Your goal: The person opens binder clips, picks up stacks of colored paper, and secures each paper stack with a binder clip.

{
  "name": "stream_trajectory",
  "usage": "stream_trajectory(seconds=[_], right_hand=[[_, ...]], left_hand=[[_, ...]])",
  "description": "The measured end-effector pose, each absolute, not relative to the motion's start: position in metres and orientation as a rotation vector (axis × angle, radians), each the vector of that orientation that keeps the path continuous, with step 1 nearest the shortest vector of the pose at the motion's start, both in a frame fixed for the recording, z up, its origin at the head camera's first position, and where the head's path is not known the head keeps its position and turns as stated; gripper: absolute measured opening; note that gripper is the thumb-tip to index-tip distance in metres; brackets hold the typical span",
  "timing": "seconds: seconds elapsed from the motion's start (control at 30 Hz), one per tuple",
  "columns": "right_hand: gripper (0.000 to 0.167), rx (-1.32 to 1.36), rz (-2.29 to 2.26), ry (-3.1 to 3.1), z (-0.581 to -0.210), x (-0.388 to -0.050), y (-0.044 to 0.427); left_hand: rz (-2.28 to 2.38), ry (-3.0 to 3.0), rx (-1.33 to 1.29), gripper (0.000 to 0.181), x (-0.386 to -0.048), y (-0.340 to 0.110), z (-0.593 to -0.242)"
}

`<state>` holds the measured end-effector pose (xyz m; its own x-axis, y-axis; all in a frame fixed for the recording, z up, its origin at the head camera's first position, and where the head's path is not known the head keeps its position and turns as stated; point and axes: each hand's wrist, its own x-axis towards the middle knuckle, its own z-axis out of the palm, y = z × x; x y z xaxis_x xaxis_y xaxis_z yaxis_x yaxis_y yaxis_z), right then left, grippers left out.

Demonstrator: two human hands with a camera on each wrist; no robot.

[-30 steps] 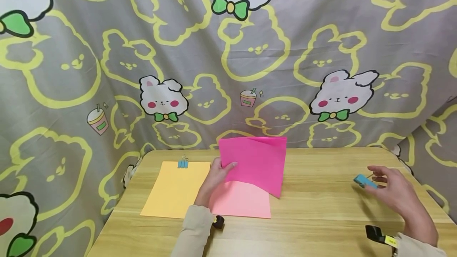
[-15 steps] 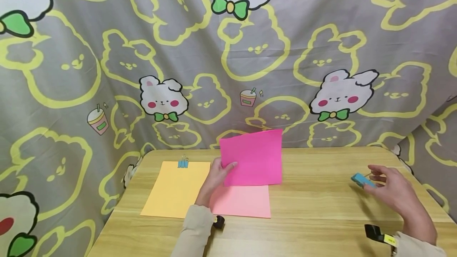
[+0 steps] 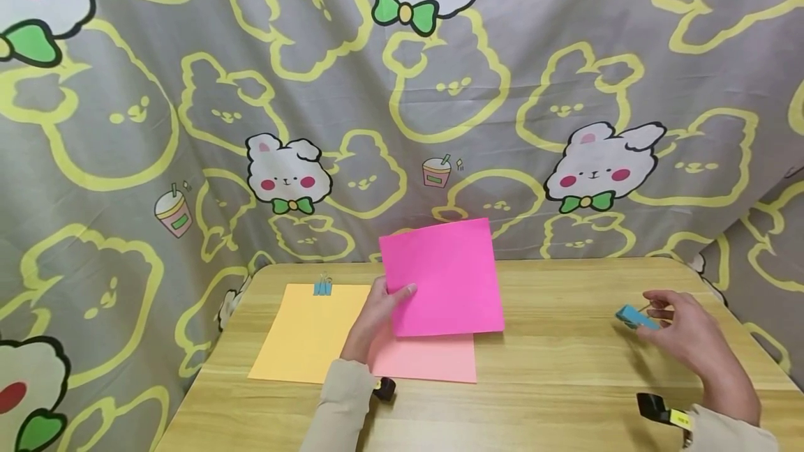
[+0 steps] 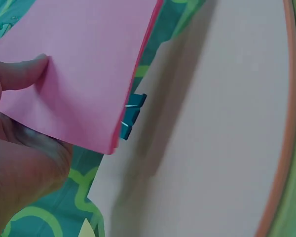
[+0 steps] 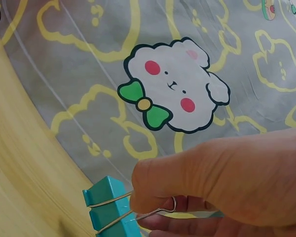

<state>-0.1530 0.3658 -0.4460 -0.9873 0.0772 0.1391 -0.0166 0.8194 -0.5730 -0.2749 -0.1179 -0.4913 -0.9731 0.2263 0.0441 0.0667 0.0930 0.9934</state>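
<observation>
My left hand (image 3: 372,314) grips a stack of bright pink paper (image 3: 449,281) by its left edge, the thumb lying on its front face. The stack is tilted up over a pale pink sheet (image 3: 433,358) on the table. At the right, my right hand (image 3: 694,337) pinches a blue binder clip (image 3: 637,317) by its wire handles, above the table. The right wrist view shows the clip's body (image 5: 108,205) beyond the thumb. In the left wrist view a teal binder clip (image 4: 132,116) appears past the paper's edge; whether they touch, I cannot tell.
Yellow paper (image 3: 308,333) lies on the wooden table (image 3: 553,368) at the left, with another blue binder clip (image 3: 323,287) at its top edge. A patterned grey curtain (image 3: 352,103) hangs right behind the table and along both sides.
The pink paper's right side has swung, so its face now shows flat and square toward the head view. My right hand has drifted slightly left with the clip.
</observation>
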Motion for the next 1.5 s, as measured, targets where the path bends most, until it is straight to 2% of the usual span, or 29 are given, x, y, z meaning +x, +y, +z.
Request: stream_trajectory(seconds=[0.33, 0.63, 0.83, 0.97, 1.13, 1.37, 1.5], right_hand=[[0.069, -0.062, 0.893, -2.882, -0.444, -0.158, 0.365], [0.065, -0.09, 0.961, -2.899, -0.445, -0.157, 0.362], [0.07, -0.097, 0.997, -2.908, -0.447, -0.157, 0.359], [0.065, -0.08, 0.97, -2.918, -0.447, -0.158, 0.358], [0.062, -0.072, 0.988, -2.927, -0.447, -0.158, 0.357], [0.07, -0.085, 1.007, -2.93, -0.444, -0.161, 0.353], [0.068, -0.108, 1.033, -2.916, -0.442, -0.161, 0.35]], left_hand=[[2.06, 2.081, 0.291, 0.023, -0.274, -0.118, -0.489], [2.094, 2.031, 0.271, 0.018, -0.276, -0.12, -0.491], [2.097, 2.023, 0.256, 0.024, -0.275, -0.12, -0.49], [2.087, 2.051, 0.269, 0.028, -0.274, -0.12, -0.489], [2.066, 2.085, 0.277, 0.028, -0.274, -0.119, -0.488], [2.04, 2.084, 0.284, 0.031, -0.274, -0.121, -0.488], [2.035, 2.076, 0.303, 0.03, -0.273, -0.122, -0.488]])
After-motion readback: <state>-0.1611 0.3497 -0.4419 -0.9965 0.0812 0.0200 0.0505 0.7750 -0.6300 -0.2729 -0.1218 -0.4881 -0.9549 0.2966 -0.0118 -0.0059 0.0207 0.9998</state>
